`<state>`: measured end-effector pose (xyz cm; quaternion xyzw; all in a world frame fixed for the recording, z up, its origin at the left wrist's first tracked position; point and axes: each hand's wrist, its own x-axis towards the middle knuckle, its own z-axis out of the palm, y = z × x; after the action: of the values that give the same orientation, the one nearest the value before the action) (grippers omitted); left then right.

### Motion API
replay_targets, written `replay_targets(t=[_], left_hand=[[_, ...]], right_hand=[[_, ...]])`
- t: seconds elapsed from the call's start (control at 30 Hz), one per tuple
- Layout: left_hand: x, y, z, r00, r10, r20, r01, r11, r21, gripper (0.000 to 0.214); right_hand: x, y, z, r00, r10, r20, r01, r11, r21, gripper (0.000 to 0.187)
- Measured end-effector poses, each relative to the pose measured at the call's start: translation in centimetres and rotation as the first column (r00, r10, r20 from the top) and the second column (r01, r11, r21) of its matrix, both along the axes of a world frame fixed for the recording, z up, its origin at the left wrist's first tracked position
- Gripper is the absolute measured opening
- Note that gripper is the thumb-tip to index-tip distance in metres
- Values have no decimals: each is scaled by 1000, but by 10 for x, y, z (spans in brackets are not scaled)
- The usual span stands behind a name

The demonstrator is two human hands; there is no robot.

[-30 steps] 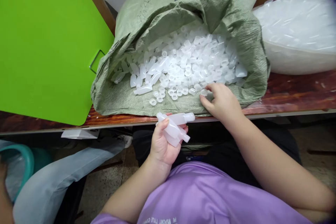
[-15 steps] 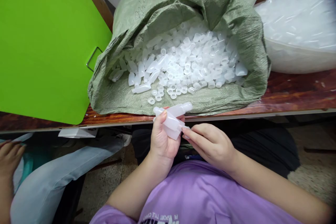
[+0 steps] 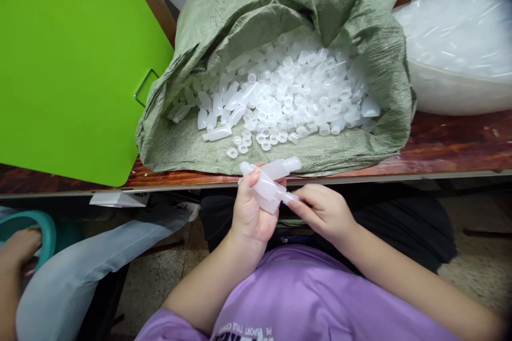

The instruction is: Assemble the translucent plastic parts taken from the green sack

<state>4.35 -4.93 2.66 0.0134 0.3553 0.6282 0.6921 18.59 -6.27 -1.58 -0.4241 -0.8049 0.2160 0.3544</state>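
Several small translucent white plastic bottles (image 3: 264, 186) lie crosswise in my left hand (image 3: 252, 221), with its thumb pressed over the top one. One bottle neck points to the upper right, another to the upper left. From the right side, my right hand (image 3: 328, 213) pinches the narrow end of a bottle (image 3: 289, 198) that sticks out of the bunch. Both hands are just in front of the table edge, below a green woven sack (image 3: 192, 154). Inside the sack's mouth is a heap of white plastic bottles and short ring-like pieces (image 3: 276, 101).
A bright green board (image 3: 72, 64) with a metal handle stands at the left. On the right is a full bag of white plastic pieces (image 3: 460, 48) on the reddish wooden table (image 3: 440, 141). Another person's hand (image 3: 20, 248) is in a teal bucket (image 3: 48, 234) at lower left.
My right fingers have shifted slightly to the right, and more of the bottle end shows between the hands. The other person's hand has moved down into the teal bucket.
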Motion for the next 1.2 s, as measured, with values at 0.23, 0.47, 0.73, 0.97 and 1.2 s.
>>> replay_targets(t=[0.23,0.47,0.73,0.97,1.2], left_hand=[[0,0,0,996,65,-53,-62,997,52,18],[0,-1,-3,990,62,-125,-55,997,61,24],[0,-3,-4,988,54,-148,-42,995,86,26],[0,-13,-2,981,-49,-185,69,993,100,29],[-2,-12,-5,967,-107,-232,127,989,76,29]], right_hand=[[-7,-8,-8,993,-96,-70,95,995,-8,30],[-13,-10,-10,987,-95,-133,69,980,-187,31],[-18,-11,-10,977,-95,-189,53,975,-217,27],[-15,-7,-4,999,20,-28,-19,998,61,24],[-32,-15,-8,826,-166,-539,-247,753,-610,45]])
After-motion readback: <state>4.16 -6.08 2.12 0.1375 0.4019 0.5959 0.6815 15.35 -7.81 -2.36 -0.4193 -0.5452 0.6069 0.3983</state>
